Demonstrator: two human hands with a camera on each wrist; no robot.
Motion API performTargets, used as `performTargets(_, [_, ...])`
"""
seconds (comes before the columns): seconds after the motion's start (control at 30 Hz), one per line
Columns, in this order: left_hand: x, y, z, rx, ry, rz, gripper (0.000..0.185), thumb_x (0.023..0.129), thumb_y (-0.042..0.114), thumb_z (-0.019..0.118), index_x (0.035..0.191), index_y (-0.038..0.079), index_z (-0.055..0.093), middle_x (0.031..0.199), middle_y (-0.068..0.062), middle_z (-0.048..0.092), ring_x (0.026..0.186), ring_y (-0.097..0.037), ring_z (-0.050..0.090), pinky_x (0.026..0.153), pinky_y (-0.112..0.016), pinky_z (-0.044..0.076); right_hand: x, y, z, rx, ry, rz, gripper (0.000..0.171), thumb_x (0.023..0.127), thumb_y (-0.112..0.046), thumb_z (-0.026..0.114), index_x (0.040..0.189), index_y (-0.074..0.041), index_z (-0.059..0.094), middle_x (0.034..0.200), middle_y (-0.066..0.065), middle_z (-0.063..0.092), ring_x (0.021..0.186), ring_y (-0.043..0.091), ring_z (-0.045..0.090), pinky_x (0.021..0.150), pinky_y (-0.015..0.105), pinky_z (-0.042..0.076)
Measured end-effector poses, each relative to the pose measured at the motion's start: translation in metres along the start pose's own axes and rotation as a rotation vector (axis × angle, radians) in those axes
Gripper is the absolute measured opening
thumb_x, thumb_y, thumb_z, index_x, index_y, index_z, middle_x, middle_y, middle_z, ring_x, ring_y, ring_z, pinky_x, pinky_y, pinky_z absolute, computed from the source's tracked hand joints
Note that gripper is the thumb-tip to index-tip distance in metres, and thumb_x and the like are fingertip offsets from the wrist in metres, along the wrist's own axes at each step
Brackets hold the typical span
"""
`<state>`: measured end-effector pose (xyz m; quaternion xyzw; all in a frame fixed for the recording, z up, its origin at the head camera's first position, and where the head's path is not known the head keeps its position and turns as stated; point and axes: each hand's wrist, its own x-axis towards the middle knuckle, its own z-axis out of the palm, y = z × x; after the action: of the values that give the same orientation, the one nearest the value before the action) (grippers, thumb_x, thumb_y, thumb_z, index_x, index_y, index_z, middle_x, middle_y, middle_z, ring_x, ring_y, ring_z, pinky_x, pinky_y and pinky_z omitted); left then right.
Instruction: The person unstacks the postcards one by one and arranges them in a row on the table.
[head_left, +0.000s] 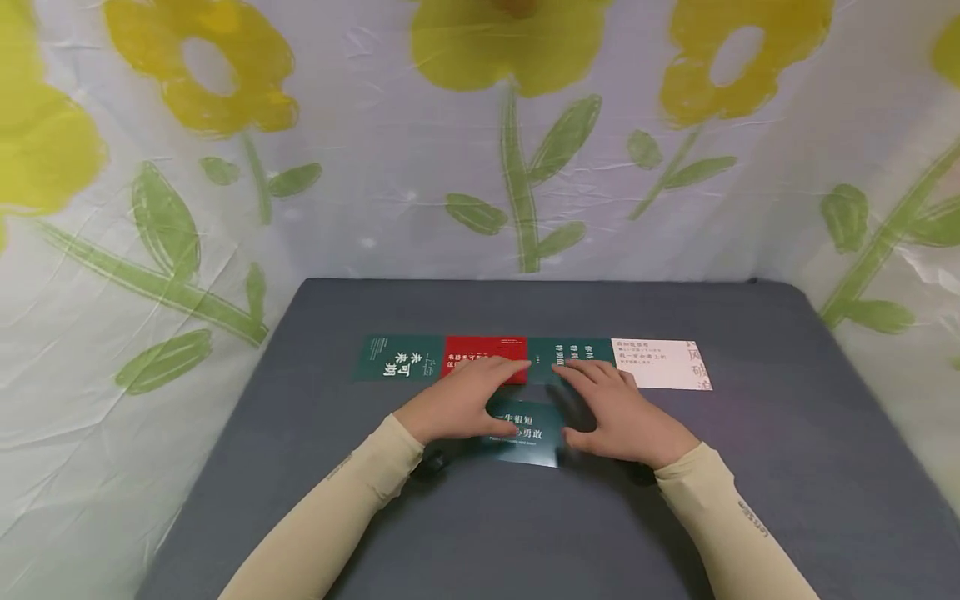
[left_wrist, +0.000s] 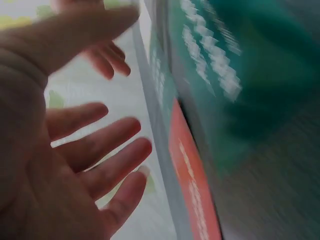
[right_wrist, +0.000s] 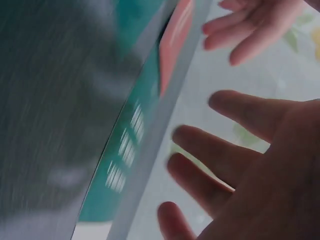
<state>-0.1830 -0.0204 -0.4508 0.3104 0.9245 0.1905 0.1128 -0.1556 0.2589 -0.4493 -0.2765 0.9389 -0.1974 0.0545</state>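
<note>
Flower-print plastic sheeting hangs behind the grey table (head_left: 750, 467). On it I log a row of four cards: green card (head_left: 390, 358), red card (head_left: 480, 350), second green card (head_left: 573, 350), white card (head_left: 663, 364), edge to edge. A fifth, the loose green card (head_left: 525, 433), lies nearer me, just below the row, slightly skewed.

My left hand (head_left: 457, 404) and right hand (head_left: 618, 412) both hover flat, fingers straight and spread, gripping nothing; both wrist views confirm open palms, heavily blurred. Each hand overlaps an end of the loose card; contact I cannot tell.

Judgement: the placing step is in hand. The next move calls for squaring that card against the row, with light fingertip pressure so the neighbours stay put.
</note>
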Motion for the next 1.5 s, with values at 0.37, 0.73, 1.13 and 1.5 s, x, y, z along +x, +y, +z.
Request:
performTargets(0.37, [-0.030, -0.017, 0.010, 0.007, -0.035, -0.007, 0.105, 0.079, 0.050, 0.094, 0.166, 0.023, 0.043, 0.163, 0.001, 0.053, 0.150, -0.022, 0.047, 0.126, -0.051, 0.039, 0.007, -0.033, 0.026, -0.012, -0.069, -0.044, 0.086, 0.085, -0.042, 0.087, 0.160, -0.015, 0.053, 0.158, 0.006, 0.056, 0.148, 0.032, 0.047, 0.121, 0.065, 0.035])
performTargets(0.73, [-0.031, -0.024, 0.010, -0.016, -0.058, -0.004, 0.101, 0.079, 0.047, 0.094, 0.164, 0.020, 0.048, 0.161, 0.001, 0.055, 0.150, -0.022, 0.047, 0.126, -0.052, 0.038, 0.010, -0.032, 0.031, -0.034, -0.060, -0.028, 0.088, 0.078, -0.041, 0.095, 0.154, -0.013, 0.059, 0.152, 0.008, 0.060, 0.142, 0.030, 0.053, 0.119, 0.061, 0.039])
performTargets(1.13, [-0.030, -0.023, 0.006, -0.045, -0.105, -0.026, 0.097, 0.080, 0.040, 0.096, 0.162, 0.020, 0.050, 0.159, 0.002, 0.058, 0.145, -0.021, 0.052, 0.128, -0.049, 0.039, 0.013, -0.033, 0.034, -0.005, -0.057, -0.010, 0.084, 0.078, -0.035, 0.096, 0.152, -0.012, 0.061, 0.145, 0.007, 0.063, 0.135, 0.027, 0.058, 0.119, 0.057, 0.041])
performTargets(1.5, [-0.032, -0.025, 0.009, -0.016, -0.087, -0.036, 0.097, 0.078, 0.043, 0.097, 0.162, 0.024, 0.051, 0.154, 0.002, 0.061, 0.140, -0.018, 0.055, 0.126, -0.049, 0.042, 0.012, -0.035, 0.035, -0.023, -0.058, -0.002, 0.085, 0.078, -0.039, 0.094, 0.151, -0.013, 0.061, 0.145, 0.006, 0.062, 0.136, 0.028, 0.056, 0.120, 0.057, 0.041])
